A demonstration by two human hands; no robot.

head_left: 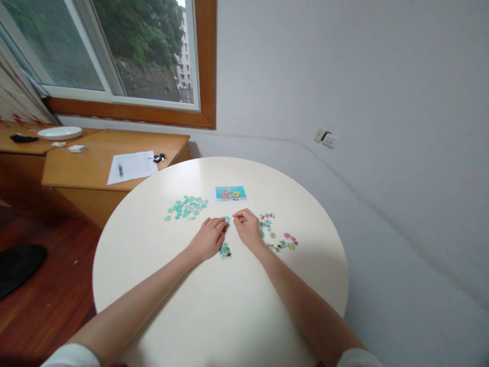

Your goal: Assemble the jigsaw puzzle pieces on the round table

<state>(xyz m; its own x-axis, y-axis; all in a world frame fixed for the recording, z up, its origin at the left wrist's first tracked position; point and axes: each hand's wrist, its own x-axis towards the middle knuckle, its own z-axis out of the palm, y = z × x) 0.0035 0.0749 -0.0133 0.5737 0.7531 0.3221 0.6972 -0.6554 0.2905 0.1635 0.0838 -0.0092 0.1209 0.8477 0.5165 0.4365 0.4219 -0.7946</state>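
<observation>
My left hand (208,238) rests on the table with its fingers bent together over a small teal jigsaw puzzle piece (227,220), which partly shows past the fingertips. Just below those fingers lies a small joined section of jigsaw puzzle (225,251), its upper edge partly covered by the hand. Opposite, my right hand (248,227) is closed in a pinch, thumb and forefinger together; whatever is between them is too small to make out. Beyond both hands sits a reference picture card (231,193) with pink and yellow cartoon figures on teal.
A pile of mostly teal loose pieces (187,207) lies left of my hands. Mixed-colour pieces (282,244) are scattered to the right, by my right wrist. Past the round white table (160,285), a wooden desk (87,171) bears paper (132,164), keys (158,158) and a white dish (60,133).
</observation>
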